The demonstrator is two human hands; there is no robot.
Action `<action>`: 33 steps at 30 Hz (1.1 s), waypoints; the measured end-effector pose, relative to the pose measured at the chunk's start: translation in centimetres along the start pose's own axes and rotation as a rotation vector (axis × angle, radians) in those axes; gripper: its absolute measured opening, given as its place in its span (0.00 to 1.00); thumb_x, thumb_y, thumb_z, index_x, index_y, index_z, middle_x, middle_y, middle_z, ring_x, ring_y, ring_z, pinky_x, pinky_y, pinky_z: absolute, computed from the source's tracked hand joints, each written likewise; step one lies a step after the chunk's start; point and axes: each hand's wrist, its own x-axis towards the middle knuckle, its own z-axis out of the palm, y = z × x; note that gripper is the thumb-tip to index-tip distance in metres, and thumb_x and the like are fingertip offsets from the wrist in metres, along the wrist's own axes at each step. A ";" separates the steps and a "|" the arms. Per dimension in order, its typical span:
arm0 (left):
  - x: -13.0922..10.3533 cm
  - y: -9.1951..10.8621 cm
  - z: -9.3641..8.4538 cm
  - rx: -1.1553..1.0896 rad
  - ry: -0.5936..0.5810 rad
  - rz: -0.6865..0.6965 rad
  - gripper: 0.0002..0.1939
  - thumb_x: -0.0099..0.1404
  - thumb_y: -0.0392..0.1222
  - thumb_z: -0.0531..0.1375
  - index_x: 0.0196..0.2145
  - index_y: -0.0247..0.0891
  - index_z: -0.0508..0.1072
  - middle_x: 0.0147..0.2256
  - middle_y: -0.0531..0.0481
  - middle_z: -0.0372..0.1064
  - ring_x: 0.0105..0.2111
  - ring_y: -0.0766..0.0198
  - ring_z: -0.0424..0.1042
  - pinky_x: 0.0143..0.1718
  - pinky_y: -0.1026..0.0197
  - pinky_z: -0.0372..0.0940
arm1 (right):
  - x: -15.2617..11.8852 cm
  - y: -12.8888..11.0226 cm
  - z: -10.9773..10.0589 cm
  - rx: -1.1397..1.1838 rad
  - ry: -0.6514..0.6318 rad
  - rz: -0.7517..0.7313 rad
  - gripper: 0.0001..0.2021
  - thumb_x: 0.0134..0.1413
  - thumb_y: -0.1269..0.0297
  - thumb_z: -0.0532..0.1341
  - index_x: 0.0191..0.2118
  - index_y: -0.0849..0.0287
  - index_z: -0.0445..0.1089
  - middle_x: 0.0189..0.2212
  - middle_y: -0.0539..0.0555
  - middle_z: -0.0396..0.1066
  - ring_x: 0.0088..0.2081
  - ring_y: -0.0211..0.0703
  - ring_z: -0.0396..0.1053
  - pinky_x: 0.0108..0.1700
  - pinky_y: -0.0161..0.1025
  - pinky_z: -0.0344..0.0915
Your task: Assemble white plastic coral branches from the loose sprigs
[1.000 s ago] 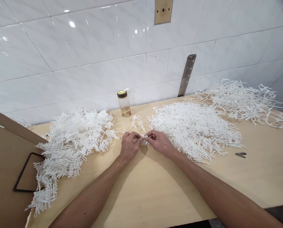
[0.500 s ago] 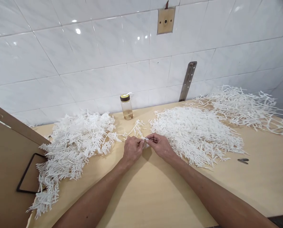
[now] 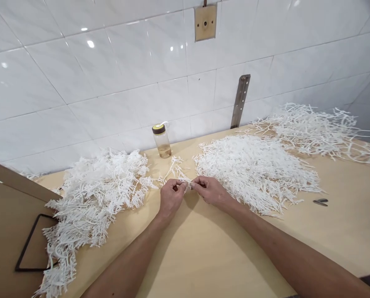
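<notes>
My left hand [image 3: 171, 198] and my right hand [image 3: 210, 191] meet at the middle of the wooden table. Thumb and forefinger of each are pinched on a small white branched piece [image 3: 187, 186], mostly hidden by the fingertips. Just beyond my fingers lie thin white branched strands [image 3: 175, 166]. To the left spreads a heap of white branched pieces [image 3: 100, 186]. A second dense white heap [image 3: 256, 169] lies right beside my right hand. Small dark snips [image 3: 320, 202] rest on the table farther right.
A bottle with a dark and yellow lid [image 3: 161, 141] stands near the tiled wall. Looser white strands [image 3: 315, 130] lie at the back right. A metal bracket [image 3: 240, 101] is upright at the wall. A brown panel [image 3: 10, 231] with a black frame is at the left.
The camera view has shifted and tilted slightly. My hands stay together at the same spot, with a slightly wider gap between the left thumb and forefinger.
</notes>
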 end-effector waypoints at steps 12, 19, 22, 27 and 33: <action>0.2 0.2 0.2 -0.055 -0.094 -0.069 0.16 0.60 0.51 0.62 0.21 0.37 0.69 0.19 0.57 0.59 0.21 0.69 0.57 0.25 0.66 0.54 | 0.0 0.4 -0.6 0.001 -0.027 0.014 0.13 0.57 0.53 0.60 0.30 0.58 0.70 0.15 0.44 0.62 0.15 0.33 0.56 0.20 0.32 0.54; 0.5 -0.2 0.1 -0.115 -0.134 -0.112 0.20 0.62 0.53 0.61 0.21 0.38 0.63 0.20 0.58 0.53 0.22 0.70 0.53 0.24 0.66 0.52 | -0.3 -0.2 -1.4 0.027 -0.171 0.039 0.12 0.59 0.54 0.60 0.32 0.58 0.69 0.14 0.42 0.61 0.15 0.33 0.58 0.20 0.32 0.55; 0.6 -0.1 -0.1 -0.092 -0.175 -0.117 0.19 0.62 0.53 0.61 0.22 0.37 0.65 0.20 0.58 0.55 0.22 0.70 0.54 0.24 0.66 0.53 | -0.2 -0.2 -1.3 0.040 -0.149 0.045 0.11 0.58 0.55 0.60 0.32 0.58 0.68 0.13 0.42 0.60 0.15 0.34 0.58 0.20 0.32 0.55; 0.8 0.1 -0.4 -0.034 -0.219 -0.109 0.16 0.61 0.51 0.62 0.24 0.36 0.72 0.22 0.54 0.63 0.23 0.68 0.59 0.25 0.65 0.56 | -0.1 -0.4 -1.0 -0.014 -0.085 0.027 0.11 0.61 0.57 0.58 0.31 0.57 0.67 0.14 0.43 0.61 0.16 0.34 0.59 0.21 0.32 0.55; 0.9 -0.5 -0.5 0.044 -0.230 -0.071 0.16 0.62 0.50 0.62 0.23 0.37 0.70 0.22 0.54 0.62 0.23 0.68 0.60 0.24 0.65 0.55 | 0.0 -0.2 -0.8 -0.052 -0.090 0.011 0.11 0.62 0.58 0.56 0.30 0.56 0.65 0.16 0.44 0.61 0.17 0.35 0.56 0.22 0.34 0.54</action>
